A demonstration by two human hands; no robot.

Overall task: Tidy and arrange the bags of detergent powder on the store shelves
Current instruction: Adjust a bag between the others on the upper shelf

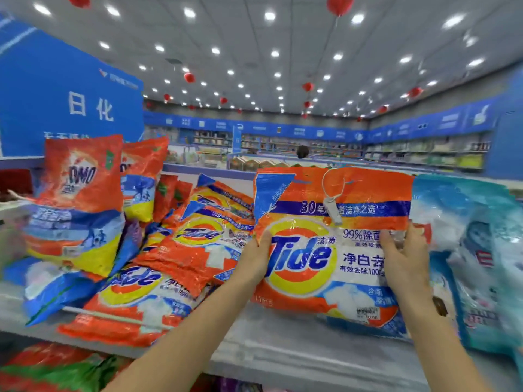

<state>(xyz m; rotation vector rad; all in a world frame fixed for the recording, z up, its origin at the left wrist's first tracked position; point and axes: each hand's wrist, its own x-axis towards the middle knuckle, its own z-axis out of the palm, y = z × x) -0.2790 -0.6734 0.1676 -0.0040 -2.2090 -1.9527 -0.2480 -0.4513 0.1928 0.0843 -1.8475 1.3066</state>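
A big blue sign (pixel 70 89) with white characters is standing at the upper left. Many round ceiling lights (pixel 269 16) are shining on the grey ceiling (pixel 311 32), and red lanterns (pixel 339 4) are hanging from it. A blue band (pixel 254 127) is running along the far walls, above distant shelves (pixel 424 154) that are carrying blurred goods. A person's dark head (pixel 302 151) is showing far away, near the middle.
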